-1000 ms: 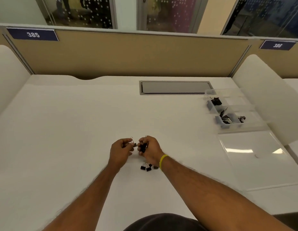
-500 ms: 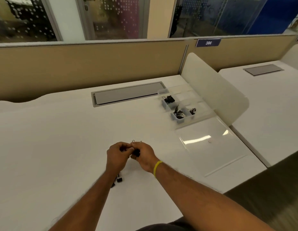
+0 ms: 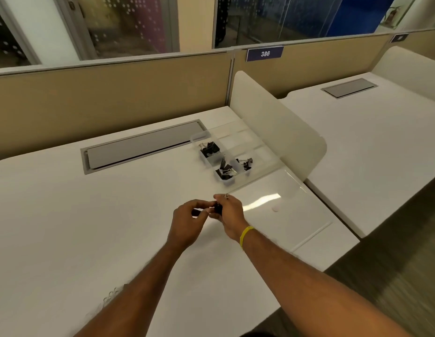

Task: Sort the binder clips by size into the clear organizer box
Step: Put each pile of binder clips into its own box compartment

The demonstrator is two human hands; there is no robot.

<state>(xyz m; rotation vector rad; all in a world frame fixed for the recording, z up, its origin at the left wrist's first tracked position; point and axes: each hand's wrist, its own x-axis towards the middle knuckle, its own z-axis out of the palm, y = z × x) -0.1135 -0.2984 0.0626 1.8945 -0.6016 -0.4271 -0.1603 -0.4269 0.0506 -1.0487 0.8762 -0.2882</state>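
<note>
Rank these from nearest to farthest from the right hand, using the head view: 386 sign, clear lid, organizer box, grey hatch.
1. Clear lid: flat on the desk, just right of the right hand.
2. Organizer box: beyond the hand, slightly right.
3. Grey hatch: farther back, to the left.
4. 386 sign: up on the partition, farthest.

Soft even light, glare on the clear lid (image 3: 261, 201), floor (image 3: 394, 276) motion-blurred

Left hand (image 3: 187, 226) and right hand (image 3: 232, 215) together above the desk (image 3: 89, 227), black binder clip (image 3: 218, 208) between their fingers (image 3: 220, 198).
</note>
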